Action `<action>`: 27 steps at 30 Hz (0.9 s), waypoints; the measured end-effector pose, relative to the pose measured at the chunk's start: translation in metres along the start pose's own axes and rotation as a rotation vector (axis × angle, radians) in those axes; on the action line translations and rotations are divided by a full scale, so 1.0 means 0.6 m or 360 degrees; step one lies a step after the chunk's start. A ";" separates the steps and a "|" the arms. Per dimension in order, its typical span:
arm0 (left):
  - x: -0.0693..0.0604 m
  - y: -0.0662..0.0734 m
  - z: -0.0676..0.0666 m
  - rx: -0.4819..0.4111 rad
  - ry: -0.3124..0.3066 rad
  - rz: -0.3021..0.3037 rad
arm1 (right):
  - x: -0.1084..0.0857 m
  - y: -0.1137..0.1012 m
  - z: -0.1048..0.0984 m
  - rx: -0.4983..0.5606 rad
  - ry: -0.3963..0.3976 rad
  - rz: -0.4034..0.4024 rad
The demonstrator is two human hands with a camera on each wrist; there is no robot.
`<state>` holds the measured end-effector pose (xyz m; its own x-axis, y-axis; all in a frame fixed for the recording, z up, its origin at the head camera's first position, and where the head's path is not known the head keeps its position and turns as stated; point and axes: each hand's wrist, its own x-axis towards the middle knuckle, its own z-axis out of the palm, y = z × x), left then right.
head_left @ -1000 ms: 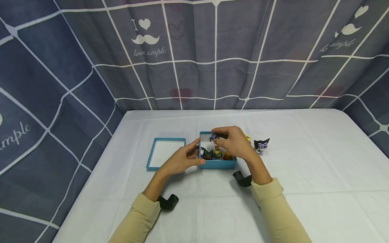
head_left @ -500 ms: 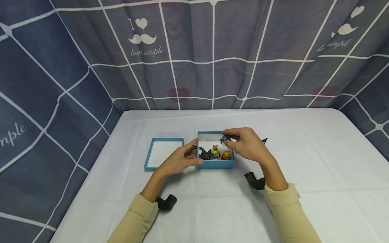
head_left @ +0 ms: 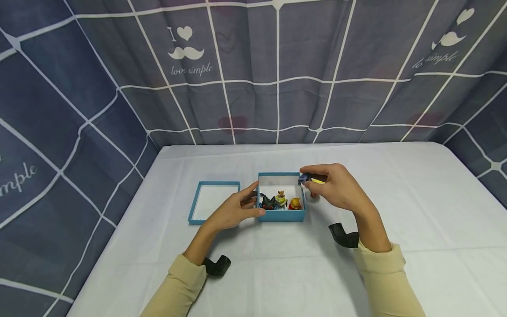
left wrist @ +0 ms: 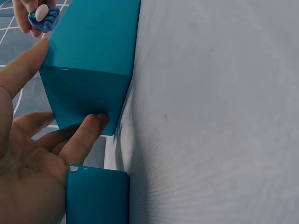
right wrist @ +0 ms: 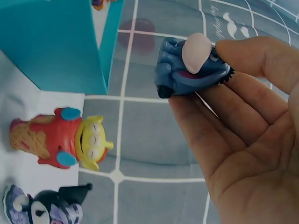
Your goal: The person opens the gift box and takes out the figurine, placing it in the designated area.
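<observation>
The right grip (right wrist: 247, 121) is pinching 1 blue figurine (right wrist: 180, 70) above the right wall of the teal box (head_left: 282, 216). The left grip (head_left: 233, 210) is staying unclenched, its fingers touching the box's left side. The box is containing 3 smaller figures (head_left: 281, 199). Toward the left edge of the worktop (head_left: 285, 277), 1 shallow tray (head_left: 215, 200) is lying. Toward the right edge, 1 red-and-yellow figure (right wrist: 65, 140) and 1 black-and-purple figure (right wrist: 49, 207) are standing.
</observation>
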<state>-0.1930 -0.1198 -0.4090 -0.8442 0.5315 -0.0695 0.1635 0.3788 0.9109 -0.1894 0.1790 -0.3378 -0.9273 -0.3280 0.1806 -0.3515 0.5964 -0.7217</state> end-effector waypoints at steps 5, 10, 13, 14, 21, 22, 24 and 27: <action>0.001 -0.002 0.001 0.0004 0.0006 -0.0003 | -0.006 0.007 -0.015 0.0030 0.0008 -0.0003; 0.000 -0.002 0.000 0.0000 0.0003 -0.0002 | -0.011 0.017 -0.026 0.0059 0.0003 0.0017; 0.000 -0.002 0.001 -0.0015 0.0001 -0.0002 | -0.014 0.023 -0.032 0.0078 -0.0007 0.0024; 0.000 -0.002 0.001 -0.0017 0.0000 -0.0004 | -0.015 0.025 -0.034 0.0077 -0.0011 0.0023; 0.001 0.002 0.002 -0.0012 0.0011 -0.0014 | -0.025 0.036 -0.054 0.0035 -0.0011 0.0050; 0.000 0.002 0.002 -0.0010 0.0013 -0.0014 | -0.027 0.038 -0.056 0.0033 -0.0007 0.0054; -0.001 0.002 0.002 -0.0012 0.0015 -0.0012 | -0.029 0.040 -0.061 0.0034 -0.0001 0.0073; -0.002 0.002 0.001 -0.0010 0.0012 -0.0013 | -0.033 0.044 -0.069 0.0019 0.0001 0.0105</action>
<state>-0.1913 -0.1196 -0.4079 -0.8494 0.5226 -0.0736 0.1537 0.3783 0.9128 -0.1860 0.2318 -0.3327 -0.9484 -0.2880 0.1329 -0.2883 0.6080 -0.7397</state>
